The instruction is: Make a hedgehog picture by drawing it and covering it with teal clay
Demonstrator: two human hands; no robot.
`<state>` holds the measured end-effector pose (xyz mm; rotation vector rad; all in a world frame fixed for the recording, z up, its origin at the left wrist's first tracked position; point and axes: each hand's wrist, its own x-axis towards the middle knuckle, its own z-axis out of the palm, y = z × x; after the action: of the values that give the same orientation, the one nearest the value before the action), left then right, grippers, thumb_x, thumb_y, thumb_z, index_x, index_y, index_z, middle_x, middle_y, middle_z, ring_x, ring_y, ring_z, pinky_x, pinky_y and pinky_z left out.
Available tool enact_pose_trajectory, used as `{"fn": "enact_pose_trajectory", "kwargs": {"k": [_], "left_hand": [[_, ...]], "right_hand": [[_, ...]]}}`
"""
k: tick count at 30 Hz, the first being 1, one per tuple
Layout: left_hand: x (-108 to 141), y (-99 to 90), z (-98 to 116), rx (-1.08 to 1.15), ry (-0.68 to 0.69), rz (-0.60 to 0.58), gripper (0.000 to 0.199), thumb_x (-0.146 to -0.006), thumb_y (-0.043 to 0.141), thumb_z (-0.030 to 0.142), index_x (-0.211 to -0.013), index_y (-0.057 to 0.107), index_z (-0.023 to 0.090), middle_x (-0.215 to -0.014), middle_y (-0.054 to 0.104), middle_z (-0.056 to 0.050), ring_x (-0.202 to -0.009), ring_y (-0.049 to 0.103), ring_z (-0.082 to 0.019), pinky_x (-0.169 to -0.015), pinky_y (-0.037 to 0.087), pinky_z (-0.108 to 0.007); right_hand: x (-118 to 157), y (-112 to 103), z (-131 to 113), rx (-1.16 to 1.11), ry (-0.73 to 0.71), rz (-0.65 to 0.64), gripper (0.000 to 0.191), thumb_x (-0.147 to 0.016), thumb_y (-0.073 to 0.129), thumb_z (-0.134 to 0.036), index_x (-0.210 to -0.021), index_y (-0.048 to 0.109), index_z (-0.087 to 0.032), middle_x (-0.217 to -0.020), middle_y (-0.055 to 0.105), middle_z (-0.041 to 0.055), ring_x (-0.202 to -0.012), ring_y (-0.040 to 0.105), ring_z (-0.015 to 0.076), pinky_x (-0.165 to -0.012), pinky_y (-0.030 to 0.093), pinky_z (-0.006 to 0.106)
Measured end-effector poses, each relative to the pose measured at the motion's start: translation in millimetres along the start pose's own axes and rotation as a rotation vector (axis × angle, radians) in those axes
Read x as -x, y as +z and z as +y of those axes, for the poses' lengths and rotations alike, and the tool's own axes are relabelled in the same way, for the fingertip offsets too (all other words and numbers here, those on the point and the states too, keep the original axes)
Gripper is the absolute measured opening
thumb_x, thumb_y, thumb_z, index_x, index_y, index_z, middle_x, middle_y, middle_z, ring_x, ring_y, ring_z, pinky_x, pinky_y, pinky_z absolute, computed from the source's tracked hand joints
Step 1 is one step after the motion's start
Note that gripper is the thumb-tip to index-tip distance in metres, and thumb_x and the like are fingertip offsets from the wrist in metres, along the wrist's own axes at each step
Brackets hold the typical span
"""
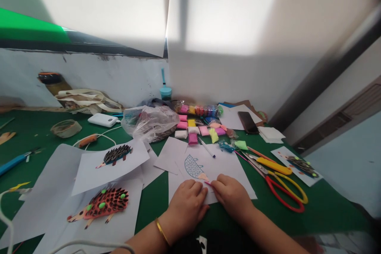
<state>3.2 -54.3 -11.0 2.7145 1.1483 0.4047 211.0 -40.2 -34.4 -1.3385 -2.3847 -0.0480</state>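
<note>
Green table (153, 200) under paper (229, 170); your right hand (233, 193) pinches pink tool (207, 183) near peach clay (203, 176) at drawing's (193, 166) lower end; your left hand (187, 200) curls nearby, whether holding anything you cannot tell.

The drawing paper (229, 174) looked smooth and matt on a matt bench (154, 202). From the paper, a glossy, crinkled plastic bag (151, 123) lay at ten o'clock, and scissors (262, 168) with shiny metal blades and smooth plastic handles at three.
</note>
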Motion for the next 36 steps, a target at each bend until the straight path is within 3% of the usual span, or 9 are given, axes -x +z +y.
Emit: {"fn": "enact_pose_trajectory", "kwargs": {"k": [6,18,26,36], "left_hand": [[0,-2.1,2,0.014,-0.023,-0.007,0.034,-0.087,0.06,0.03,-0.119,0.055,0.018,-0.108,0.06,-0.009,-0.103,0.053,-0.028,-0.092,0.048,-0.047],[-1,-4.8,3,0.017,-0.033,-0.035,0.031,-0.088,0.059,0.03,-0.117,0.056,0.018,-0.108,0.06,-0.009,-0.102,0.053,-0.028,-0.092,0.047,-0.045],[0,-0.5,1,0.041,-0.063,0.008,0.059,-0.084,0.062,0.034,-0.138,0.044,0.017,-0.13,0.053,-0.012,-0.113,0.049,-0.031,-0.1,0.042,-0.046],[-2,2.2,0,0.015,-0.086,0.002,0.067,-0.083,0.06,0.037,-0.144,0.037,0.019,-0.136,0.048,-0.011,-0.114,0.047,-0.03,-0.102,0.038,-0.046]], "right_hand": [[-4,-1,-4,0.056,0.06,-0.076,0.02,-0.091,0.049,-0.014,-0.078,0.063,-0.019,-0.078,0.057,0.004,-0.071,0.051,0.0169,-0.064,0.029,0.029],[-3,1,-12,-0.019,0.1,-0.056,0.022,-0.092,0.047,-0.016,-0.076,0.061,-0.019,-0.077,0.057,0.0038,-0.07,0.053,0.0166,-0.063,0.033,0.028],[-7,-7,0,-0.248,0.271,-0.008,0.016,-0.092,0.048,-0.019,-0.087,0.063,-0.021,-0.081,0.06,0.0027,-0.072,0.058,0.0167,-0.067,0.043,0.028],[-8,-4,-5,-0.213,0.286,-0.055,0.018,-0.092,0.047,-0.02,-0.089,0.065,-0.021,-0.082,0.063,0.0039,-0.075,0.061,0.0189,-0.068,0.045,0.03]]}}
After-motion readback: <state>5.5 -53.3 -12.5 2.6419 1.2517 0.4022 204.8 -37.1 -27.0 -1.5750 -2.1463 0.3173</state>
